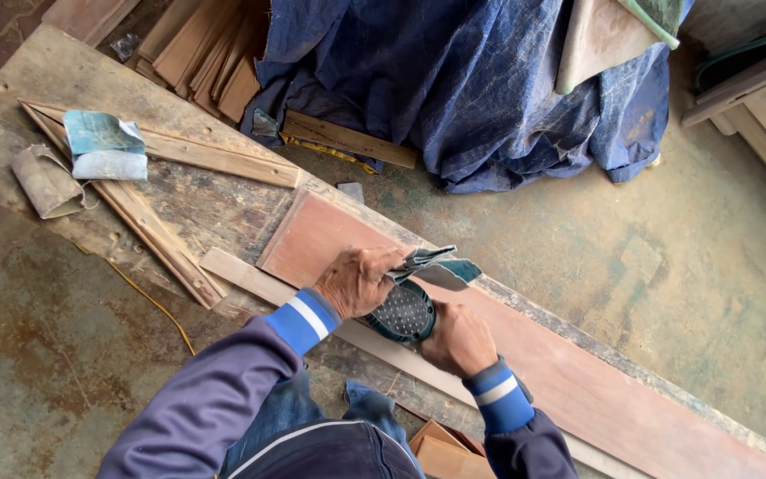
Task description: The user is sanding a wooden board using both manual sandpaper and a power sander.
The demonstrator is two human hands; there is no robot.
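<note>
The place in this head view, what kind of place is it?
Probably a woodworking shop. A long reddish board lies on a rough workbench, wood strips lie about, and both hands, left and right, hold a sander.

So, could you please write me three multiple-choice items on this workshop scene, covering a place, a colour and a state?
1. Where does the reddish plank lie?
A. along the worn workbench
B. on the tarp
C. leaning upright on a wall

2. What colour is the tarp?
A. yellow
B. blue
C. white

3. What are the hands doing?
A. resting empty
B. both on the plank
C. left hand grips folded sandpaper, right hand grips a round dotted pad

Answers: 1 A, it lies flat along the bench; 2 B, the draped sheet is blue; 3 C, each hand is closed on its item.
</note>
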